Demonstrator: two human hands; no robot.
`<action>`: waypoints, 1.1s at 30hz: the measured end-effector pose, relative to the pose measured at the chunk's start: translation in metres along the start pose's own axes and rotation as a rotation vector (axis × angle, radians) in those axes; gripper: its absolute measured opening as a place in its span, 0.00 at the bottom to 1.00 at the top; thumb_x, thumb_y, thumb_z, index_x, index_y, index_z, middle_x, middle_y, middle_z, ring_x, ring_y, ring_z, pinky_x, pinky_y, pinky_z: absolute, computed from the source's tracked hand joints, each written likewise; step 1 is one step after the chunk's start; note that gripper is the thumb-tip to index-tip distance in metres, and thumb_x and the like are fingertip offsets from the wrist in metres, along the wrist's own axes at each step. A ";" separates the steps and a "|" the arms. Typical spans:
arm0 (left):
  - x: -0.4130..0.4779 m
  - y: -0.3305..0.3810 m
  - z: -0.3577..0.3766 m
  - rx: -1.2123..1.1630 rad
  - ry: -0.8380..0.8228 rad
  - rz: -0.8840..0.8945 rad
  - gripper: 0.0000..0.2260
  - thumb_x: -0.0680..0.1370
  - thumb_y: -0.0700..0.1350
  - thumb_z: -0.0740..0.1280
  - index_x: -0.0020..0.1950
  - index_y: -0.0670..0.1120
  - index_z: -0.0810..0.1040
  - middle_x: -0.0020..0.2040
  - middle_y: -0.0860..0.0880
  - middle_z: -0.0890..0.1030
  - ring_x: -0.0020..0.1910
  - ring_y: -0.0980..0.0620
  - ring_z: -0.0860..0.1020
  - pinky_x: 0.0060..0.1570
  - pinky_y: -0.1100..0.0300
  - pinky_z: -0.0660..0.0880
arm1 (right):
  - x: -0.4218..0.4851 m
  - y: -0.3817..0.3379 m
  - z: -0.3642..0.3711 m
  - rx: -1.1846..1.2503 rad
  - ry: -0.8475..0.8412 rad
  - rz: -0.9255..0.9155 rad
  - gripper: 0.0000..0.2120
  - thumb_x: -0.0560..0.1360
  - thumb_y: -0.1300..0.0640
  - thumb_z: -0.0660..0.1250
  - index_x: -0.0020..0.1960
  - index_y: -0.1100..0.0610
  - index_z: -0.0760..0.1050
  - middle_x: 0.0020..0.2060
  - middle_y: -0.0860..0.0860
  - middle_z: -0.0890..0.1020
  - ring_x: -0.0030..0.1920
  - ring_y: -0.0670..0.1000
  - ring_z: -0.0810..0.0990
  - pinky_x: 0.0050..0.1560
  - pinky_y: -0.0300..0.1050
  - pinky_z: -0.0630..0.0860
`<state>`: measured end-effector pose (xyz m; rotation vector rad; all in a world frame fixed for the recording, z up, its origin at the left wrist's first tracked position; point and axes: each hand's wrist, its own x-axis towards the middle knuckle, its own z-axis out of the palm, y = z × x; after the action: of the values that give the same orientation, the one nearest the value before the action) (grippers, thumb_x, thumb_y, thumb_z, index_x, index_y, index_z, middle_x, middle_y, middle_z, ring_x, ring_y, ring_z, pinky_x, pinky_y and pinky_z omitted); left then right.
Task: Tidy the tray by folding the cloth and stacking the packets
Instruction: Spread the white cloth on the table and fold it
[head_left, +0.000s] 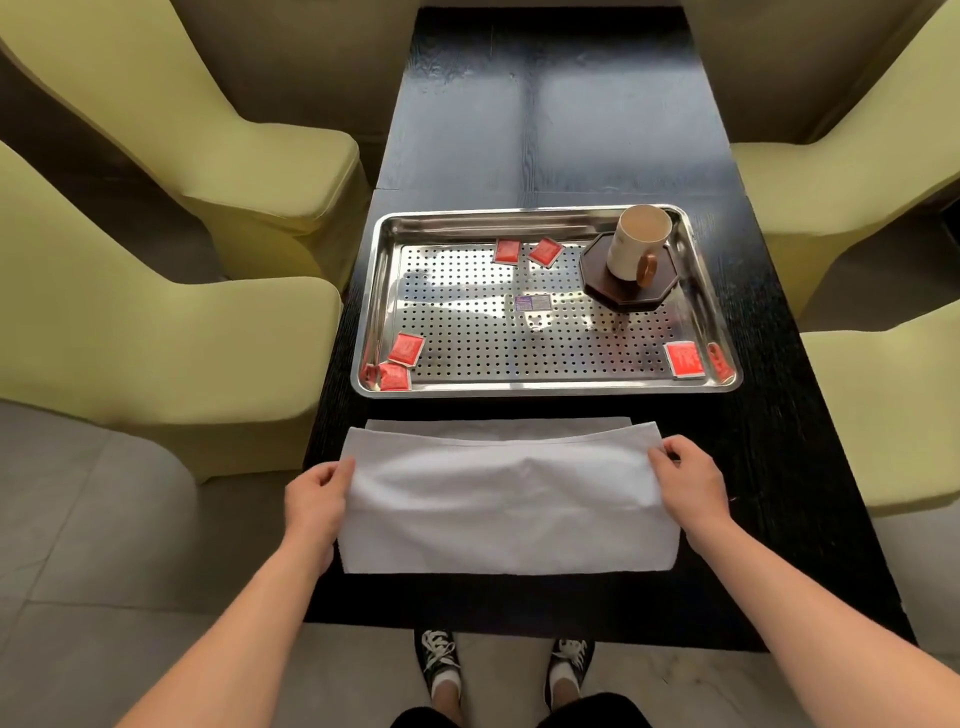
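Observation:
A white cloth lies on the black table in front of the steel tray, its near half doubled over the far half. My left hand pinches the cloth's left end and my right hand pinches its right end. Red packets lie scattered in the tray: two at the back, two at the front left, one at the front right. A pale packet lies face down in the middle.
A cream mug stands on a dark octagonal coaster in the tray's back right corner. Yellow-green chairs flank the table on both sides. My feet show under the near edge.

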<state>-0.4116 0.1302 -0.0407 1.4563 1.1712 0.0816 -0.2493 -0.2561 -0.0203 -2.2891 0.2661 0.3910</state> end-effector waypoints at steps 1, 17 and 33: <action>0.003 0.000 0.002 0.013 -0.029 0.000 0.07 0.78 0.48 0.70 0.45 0.47 0.84 0.46 0.46 0.85 0.46 0.46 0.82 0.45 0.48 0.80 | 0.003 0.001 0.002 0.035 -0.003 0.018 0.10 0.81 0.53 0.63 0.42 0.53 0.75 0.39 0.53 0.80 0.43 0.58 0.79 0.39 0.50 0.74; 0.026 -0.020 0.007 0.161 0.005 -0.083 0.07 0.77 0.41 0.72 0.55 0.46 0.81 0.45 0.50 0.83 0.44 0.50 0.81 0.39 0.56 0.78 | 0.026 0.007 0.031 0.142 -0.047 0.146 0.09 0.77 0.58 0.70 0.56 0.52 0.76 0.45 0.52 0.83 0.47 0.54 0.83 0.50 0.58 0.82; 0.035 -0.025 0.016 0.245 0.149 -0.010 0.04 0.77 0.44 0.70 0.43 0.51 0.80 0.42 0.52 0.82 0.46 0.47 0.80 0.44 0.53 0.75 | 0.019 0.021 0.036 -0.053 -0.010 0.134 0.08 0.76 0.60 0.71 0.54 0.54 0.78 0.42 0.50 0.82 0.44 0.52 0.82 0.48 0.56 0.83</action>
<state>-0.3996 0.1373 -0.0842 1.6822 1.3460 0.0409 -0.2452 -0.2450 -0.0641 -2.3279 0.4102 0.4833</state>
